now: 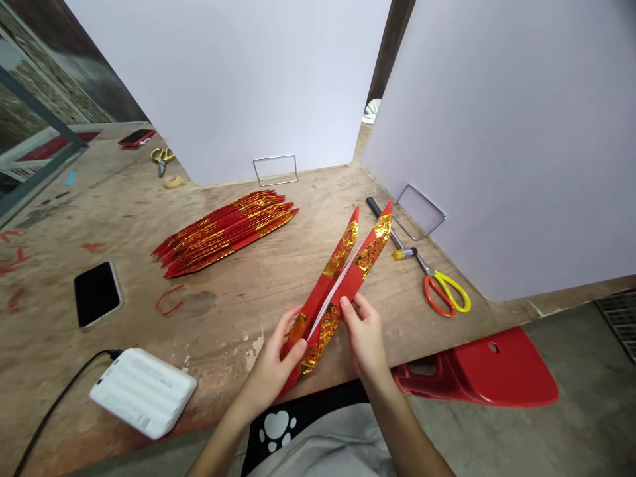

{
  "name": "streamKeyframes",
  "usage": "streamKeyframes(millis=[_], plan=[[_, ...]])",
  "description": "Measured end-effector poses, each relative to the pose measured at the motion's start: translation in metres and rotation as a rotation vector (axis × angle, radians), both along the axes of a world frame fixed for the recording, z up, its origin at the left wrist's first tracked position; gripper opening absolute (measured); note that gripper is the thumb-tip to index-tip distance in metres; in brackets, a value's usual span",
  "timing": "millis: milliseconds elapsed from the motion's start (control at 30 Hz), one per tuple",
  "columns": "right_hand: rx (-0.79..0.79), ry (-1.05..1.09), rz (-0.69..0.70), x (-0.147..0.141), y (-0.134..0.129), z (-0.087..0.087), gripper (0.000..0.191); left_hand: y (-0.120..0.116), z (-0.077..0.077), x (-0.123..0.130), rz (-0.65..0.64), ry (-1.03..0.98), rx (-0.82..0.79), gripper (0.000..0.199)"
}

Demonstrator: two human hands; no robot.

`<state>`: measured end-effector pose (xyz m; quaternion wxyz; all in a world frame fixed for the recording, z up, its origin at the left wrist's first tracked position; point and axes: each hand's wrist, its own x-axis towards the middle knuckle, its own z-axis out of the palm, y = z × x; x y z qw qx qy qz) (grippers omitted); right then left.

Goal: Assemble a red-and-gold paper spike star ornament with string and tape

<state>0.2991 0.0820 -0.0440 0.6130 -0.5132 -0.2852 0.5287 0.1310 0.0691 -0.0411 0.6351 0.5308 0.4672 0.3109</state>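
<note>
A smartphone [97,294], white power bank [143,392] and scissors [442,295] lie on the workbench [223,331].

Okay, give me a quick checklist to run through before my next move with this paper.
1. Left hand and right hand both on the folded red-and-gold paper: ok.
2. Paper's two halves closed together: not ok, they spread in a V, with white showing inside.
3. Fold crease sharp: cannot tell from this view.
4. Stack of red paper strips lying together: ok.
5. Scissors near the hands: ok, to the right of the paper.
6. Red rubber band nearby: ok, to the left of the hands.
</note>
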Motion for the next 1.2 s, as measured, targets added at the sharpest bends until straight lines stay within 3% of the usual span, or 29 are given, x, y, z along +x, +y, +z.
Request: streamKeyframes(millis=[133, 367, 600, 800, 933, 1033, 1200], plan=[[-0.004, -0.048, 0.006, -0.003, -0.002, -0.002, 0.031, -0.001, -0.003, 0.010, 0.092, -0.042, -0.054, 0.056], [-0.016, 0.009, 0.074, -0.011, -0.010, -0.005, 0.031, -0.002, -0.001, 0.019, 0.102, -0.091, -0.102, 0.054], [-0.065, 0.100, 0.008, -0.016, -0.014, -0.012, 0.029, -0.008, -0.005, 0.021, 0.074, -0.224, -0.173, 0.053], [-0.045, 0.021, -0.033, -0.021, -0.018, -0.015, 0.028, -0.014, -0.006, 0.029, 0.055, -0.272, -0.212, 0.070], [0.008, -0.157, -0.082, -0.023, -0.018, -0.020, 0.029, -0.015, -0.002, 0.035, 0.089, -0.214, -0.189, 0.072], [-0.006, -0.091, -0.044, -0.025, -0.019, -0.021, 0.034, -0.016, 0.000, 0.041, 0.081, -0.136, -0.149, 0.068], [-0.013, -0.057, 0.038, -0.028, -0.025, -0.019, 0.046, -0.023, 0.001, 0.045, 0.045, 0.106, 0.098, 0.051]])
